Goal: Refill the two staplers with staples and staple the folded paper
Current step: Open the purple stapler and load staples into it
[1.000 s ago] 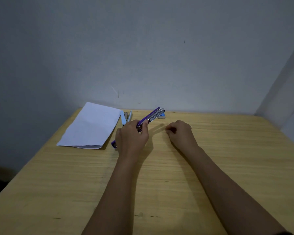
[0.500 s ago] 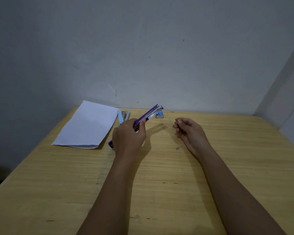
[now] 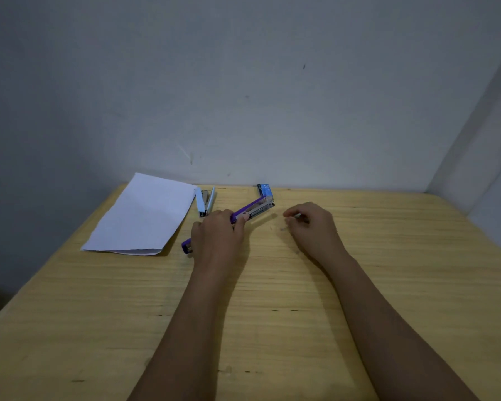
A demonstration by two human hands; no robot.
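Note:
A purple stapler [image 3: 255,208] lies slanted on the wooden table [image 3: 272,328] with its top arm lifted and the metal staple channel showing. My left hand [image 3: 217,235] grips its middle. To the right, my right hand [image 3: 313,227] hovers low over the table with curled fingers pinching a small pale staple strip [image 3: 297,216]. A tiny pale bit [image 3: 284,227] lies on the table just left of that hand. A light blue stapler [image 3: 205,201] lies spread apart beside the folded white paper [image 3: 145,215] at the back left.
A small blue staple box [image 3: 265,190] sits at the table's far edge against the grey wall, just behind the purple stapler's tip. A second wall closes the right side. Bare wood stretches across the front half of the table.
The purple stapler's tip has dropped lower toward the table, uncovering the blue box. My right hand has turned from palm-up back to palm-down with its fingertips together.

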